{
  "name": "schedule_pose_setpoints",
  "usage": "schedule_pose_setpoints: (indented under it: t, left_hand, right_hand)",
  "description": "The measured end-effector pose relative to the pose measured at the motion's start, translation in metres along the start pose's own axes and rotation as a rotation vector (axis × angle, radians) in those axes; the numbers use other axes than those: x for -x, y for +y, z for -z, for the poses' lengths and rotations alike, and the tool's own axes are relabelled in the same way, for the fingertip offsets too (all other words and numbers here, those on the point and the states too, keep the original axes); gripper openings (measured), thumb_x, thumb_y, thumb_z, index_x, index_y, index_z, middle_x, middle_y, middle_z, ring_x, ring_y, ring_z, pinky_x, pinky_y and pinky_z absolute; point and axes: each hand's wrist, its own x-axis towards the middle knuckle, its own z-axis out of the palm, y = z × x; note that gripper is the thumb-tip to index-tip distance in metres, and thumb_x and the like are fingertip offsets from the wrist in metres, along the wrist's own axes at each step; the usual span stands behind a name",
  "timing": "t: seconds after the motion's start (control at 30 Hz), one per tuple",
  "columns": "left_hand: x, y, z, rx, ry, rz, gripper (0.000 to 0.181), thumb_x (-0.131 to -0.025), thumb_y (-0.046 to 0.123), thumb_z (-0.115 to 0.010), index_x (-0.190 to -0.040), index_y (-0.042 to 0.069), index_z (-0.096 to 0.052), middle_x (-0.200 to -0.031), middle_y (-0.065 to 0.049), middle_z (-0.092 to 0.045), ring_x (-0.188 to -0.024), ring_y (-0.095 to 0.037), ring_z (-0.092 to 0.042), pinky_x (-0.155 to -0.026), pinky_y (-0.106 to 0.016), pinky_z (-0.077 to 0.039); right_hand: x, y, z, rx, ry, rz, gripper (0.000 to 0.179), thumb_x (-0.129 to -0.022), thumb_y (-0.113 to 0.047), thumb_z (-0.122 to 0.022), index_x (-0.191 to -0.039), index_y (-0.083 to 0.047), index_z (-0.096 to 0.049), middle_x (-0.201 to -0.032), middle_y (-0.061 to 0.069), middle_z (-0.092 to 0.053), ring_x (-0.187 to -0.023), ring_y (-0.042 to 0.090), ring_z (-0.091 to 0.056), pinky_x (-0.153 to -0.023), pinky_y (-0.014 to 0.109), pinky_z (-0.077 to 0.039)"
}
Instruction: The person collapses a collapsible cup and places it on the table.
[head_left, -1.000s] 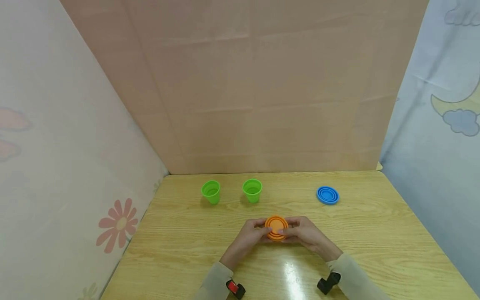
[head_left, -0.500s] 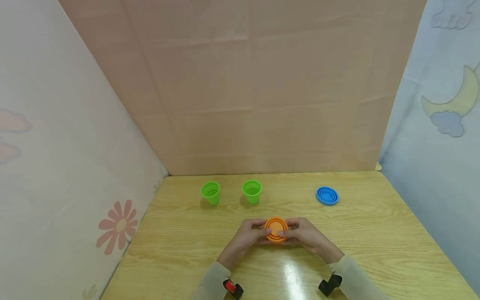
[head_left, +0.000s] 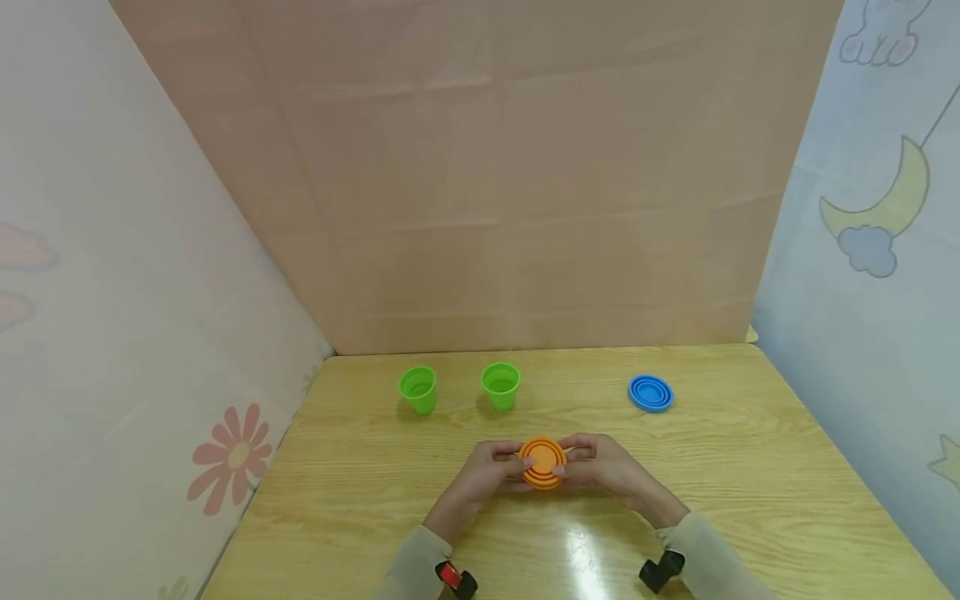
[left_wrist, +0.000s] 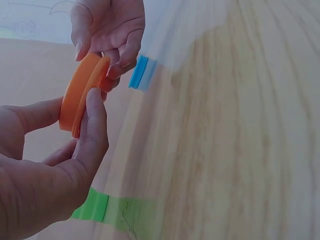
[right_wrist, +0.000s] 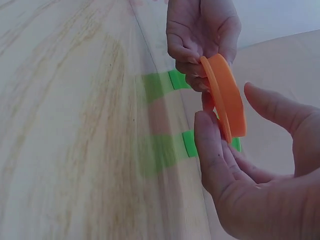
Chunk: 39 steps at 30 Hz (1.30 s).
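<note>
An orange collapsible cup [head_left: 542, 463], folded flat into a ringed disc, is held up between both hands over the table, its flat round face toward the head camera. My left hand [head_left: 483, 473] pinches its left side; in the left wrist view the thumb and fingers [left_wrist: 95, 117] lie on opposite faces. My right hand [head_left: 606, 468] holds the right side, the thumb tip overlapping the lower right edge in the head view. The right wrist view has that thumb close to the cup's face and the fingers [right_wrist: 207, 145] along its rim.
Two green cups [head_left: 418, 390] [head_left: 500, 387] stand expanded near the back of the wooden table [head_left: 360, 500]. A blue collapsible cup [head_left: 651, 393] lies folded flat at the back right. A tan panel [head_left: 480, 208] rises behind the table, with printed walls either side.
Both hands have shifted slightly left with the orange cup. The right thumb tip now sits nearer the cup's right edge. The whole head view has also shifted slightly.
</note>
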Motion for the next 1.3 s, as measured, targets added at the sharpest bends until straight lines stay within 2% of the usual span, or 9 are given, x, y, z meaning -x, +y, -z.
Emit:
schedule_pose_setpoints:
  t: [0.3,0.47,0.6,0.77,0.97,1.13,1.3]
  left_hand:
    - [-0.0005,0.0022,0.0006,0.002,0.000,0.010,0.039,-0.098,0.013,-0.074,-0.134,-0.002,-0.067,-0.114,-0.014,-0.078,-0.089,-0.017,-0.077,-0.085,-0.037,-0.068]
    - [-0.0008,0.0038,0.0000,0.023,-0.005,0.027,0.036,-0.098,0.014,-0.075,-0.131,-0.001,-0.069,-0.116,-0.012,-0.076,-0.092,-0.017,-0.076,-0.086,-0.036,-0.068]
    - [-0.0002,0.0036,-0.0005,0.051,-0.028,0.048,0.034,-0.099,0.015,-0.074,-0.129,-0.001,-0.071,-0.116,-0.011,-0.077,-0.092,-0.017,-0.076,-0.087,-0.035,-0.067]
    - [-0.0012,0.0038,-0.0020,0.062,-0.042,0.061,0.032,-0.100,0.016,-0.073,-0.127,-0.002,-0.072,-0.112,-0.012,-0.077,-0.090,-0.017,-0.075,-0.086,-0.033,-0.067]
    - [-0.0022,0.0052,-0.0039,0.053,-0.063,0.039,0.034,-0.101,0.016,-0.070,-0.126,-0.007,-0.071,-0.106,-0.011,-0.076,-0.084,-0.014,-0.075,-0.083,-0.031,-0.068]
    - [-0.0011,0.0042,-0.0049,-0.014,-0.057,-0.016,0.036,-0.104,0.023,-0.068,-0.125,-0.006,-0.072,-0.105,-0.010,-0.077,-0.080,-0.014,-0.076,-0.082,-0.034,-0.068]
    - [-0.0024,0.0035,-0.0059,-0.092,-0.009,-0.037,0.037,-0.105,0.030,-0.066,-0.126,0.000,-0.072,-0.106,-0.010,-0.078,-0.084,-0.016,-0.077,-0.081,-0.034,-0.068]
  right_hand:
    - [0.0003,0.0009,-0.0006,0.092,0.017,0.065,0.061,-0.092,-0.016,-0.081,-0.143,0.006,-0.055,-0.134,0.025,-0.065,-0.111,0.021,-0.068,-0.089,0.031,-0.066]
    - [0.0023,0.0019,0.0025,0.118,-0.051,0.075,0.074,-0.092,-0.018,-0.083,-0.153,0.001,-0.047,-0.149,0.026,-0.056,-0.121,0.029,-0.069,-0.096,0.034,-0.063]
    - [0.0034,0.0052,0.0032,0.109,-0.099,0.078,0.080,-0.093,-0.019,-0.082,-0.159,-0.003,-0.040,-0.156,0.023,-0.052,-0.122,0.028,-0.069,-0.099,0.035,-0.060]
    - [0.0027,0.0069,0.0041,0.111,-0.090,0.111,0.074,-0.094,-0.018,-0.080,-0.157,-0.004,-0.045,-0.153,0.022,-0.055,-0.115,0.026,-0.072,-0.095,0.030,-0.060]
    - [0.0042,0.0040,0.0049,0.106,-0.041,0.096,0.067,-0.094,-0.018,-0.080,-0.152,-0.001,-0.051,-0.143,0.022,-0.062,-0.109,0.024,-0.073,-0.090,0.029,-0.061]
    - [0.0060,0.0034,0.0038,0.086,-0.004,0.076,0.064,-0.095,-0.021,-0.079,-0.150,0.001,-0.053,-0.134,0.020,-0.070,-0.107,0.021,-0.074,-0.090,0.031,-0.064]
    - [0.0057,0.0029,0.0068,0.112,0.048,0.051,0.061,-0.096,-0.027,-0.077,-0.146,0.002,-0.056,-0.138,0.019,-0.068,-0.111,0.020,-0.071,-0.092,0.028,-0.061]
